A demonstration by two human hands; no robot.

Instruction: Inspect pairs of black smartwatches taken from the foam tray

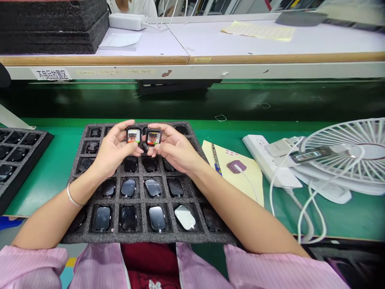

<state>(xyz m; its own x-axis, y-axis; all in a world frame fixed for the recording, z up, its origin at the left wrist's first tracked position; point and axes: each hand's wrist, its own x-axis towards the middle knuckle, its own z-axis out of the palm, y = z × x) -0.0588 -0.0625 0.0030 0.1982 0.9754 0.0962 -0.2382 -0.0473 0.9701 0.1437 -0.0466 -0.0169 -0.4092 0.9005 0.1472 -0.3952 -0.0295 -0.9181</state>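
My left hand (116,146) grips a black square smartwatch (133,135) without a strap, its lit screen facing me. A second smartwatch (153,137), much like it, is pinched in my right hand (174,148), and its screen is lit too. Both are held side by side above a dark grey foam tray (117,237). Square pockets in the tray hold several watches with dark screens, such as one dark watch (128,218) near the front. A paler, reflective watch (185,217) lies slanted in its pocket. My hands and forearms hide some of the pockets.
Another foam tray (28,164) of watches stands at the left. Right of my tray lie yellow paper (249,176), a pen (215,158), a purple pad (236,166), a white power strip (270,160) and a fan (345,148). Behind runs a raised shelf (210,44) bearing foam blocks (54,28).
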